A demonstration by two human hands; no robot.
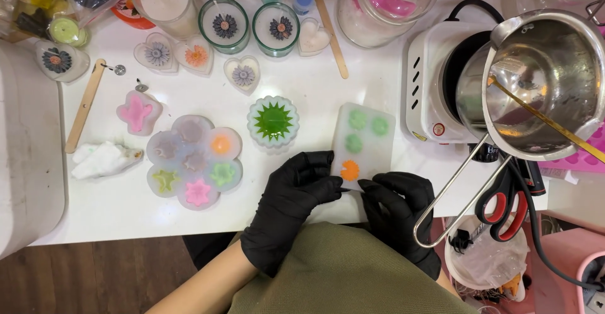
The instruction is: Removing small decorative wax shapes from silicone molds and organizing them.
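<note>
from the head view, both black-gloved hands pinch the near end of a translucent white silicone mold tray [363, 139] at the worktop's front edge: left hand [292, 194], right hand [397, 203]. better to flex it gently around the orange wax flower [350, 170].

Probably a candle-making craft table [315, 99]: moulds [194, 161], melting pot [542, 81].

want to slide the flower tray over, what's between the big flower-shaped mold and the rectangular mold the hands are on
In the head view, a round mould with a green star sits between the flower-shaped mould and the rectangular mould, slightly farther back. The left hand lies nearer.
</note>
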